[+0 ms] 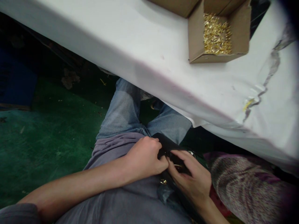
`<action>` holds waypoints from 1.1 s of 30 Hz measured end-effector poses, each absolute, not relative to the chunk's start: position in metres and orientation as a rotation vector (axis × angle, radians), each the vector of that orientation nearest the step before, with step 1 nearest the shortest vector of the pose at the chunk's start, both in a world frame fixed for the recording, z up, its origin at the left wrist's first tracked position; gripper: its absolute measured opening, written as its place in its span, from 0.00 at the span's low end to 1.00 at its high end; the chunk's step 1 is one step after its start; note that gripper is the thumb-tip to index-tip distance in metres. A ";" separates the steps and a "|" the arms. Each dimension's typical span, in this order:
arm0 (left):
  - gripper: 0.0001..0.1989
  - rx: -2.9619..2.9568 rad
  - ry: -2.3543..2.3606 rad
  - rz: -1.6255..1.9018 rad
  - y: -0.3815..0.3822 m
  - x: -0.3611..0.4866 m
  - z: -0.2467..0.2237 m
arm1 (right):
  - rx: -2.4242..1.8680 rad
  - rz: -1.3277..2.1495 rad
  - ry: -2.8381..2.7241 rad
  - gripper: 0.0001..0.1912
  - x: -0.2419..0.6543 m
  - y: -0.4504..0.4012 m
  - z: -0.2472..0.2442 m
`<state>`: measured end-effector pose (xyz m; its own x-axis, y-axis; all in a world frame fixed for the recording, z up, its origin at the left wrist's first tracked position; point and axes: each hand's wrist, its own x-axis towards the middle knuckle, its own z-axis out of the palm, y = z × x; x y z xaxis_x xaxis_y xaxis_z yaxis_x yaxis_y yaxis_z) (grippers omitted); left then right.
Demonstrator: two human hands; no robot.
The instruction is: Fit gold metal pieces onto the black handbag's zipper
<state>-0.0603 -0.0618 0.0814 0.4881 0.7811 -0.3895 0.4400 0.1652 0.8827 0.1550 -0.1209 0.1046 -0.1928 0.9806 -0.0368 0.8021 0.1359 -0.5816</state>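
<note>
My left hand (146, 155) is closed, its fingers curled inward over my lap; what it grips is hidden under the fingers. Its thumb meets the fingertips of my right hand (193, 179), which is bent into a pinch around something too small and dark to make out. A black flat piece (167, 143) lies across my lap beneath both hands. Below my left hand, a few small gold-coloured metal pieces (163, 181) show beside some clear plastic (167, 194). A thin golden glint appears in the shadow under my right fingers.
A white-covered table (144, 46) runs across in front of me, its cover torn at the right. On it stands a cardboard box (196, 42) with many small gold pieces (217, 35). Patterned fabric (243, 186) is close on my right. A blue box (16, 77) sits on the green floor.
</note>
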 end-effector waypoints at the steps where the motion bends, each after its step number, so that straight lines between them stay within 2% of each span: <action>1: 0.04 1.479 1.137 0.327 -0.061 -0.059 0.082 | -1.778 0.651 -2.041 0.12 0.155 -0.122 0.104; 4: 0.06 1.513 1.155 0.299 -0.060 -0.057 0.084 | -1.831 0.590 -2.027 0.11 0.156 -0.124 0.102; 10: 0.05 1.560 1.165 0.249 -0.056 -0.055 0.090 | -1.622 0.556 -2.123 0.09 0.153 -0.113 0.104; 17: 0.04 1.618 1.164 0.232 -0.060 -0.057 0.090 | -1.453 0.599 -2.205 0.13 0.156 -0.112 0.100; 24: 0.07 1.747 1.131 0.255 -0.054 -0.061 0.089 | -1.522 0.700 -2.204 0.11 0.157 -0.106 0.099; 33: 0.11 1.857 0.911 0.108 -0.037 -0.063 0.081 | -1.571 0.769 -2.215 0.10 0.153 -0.098 0.097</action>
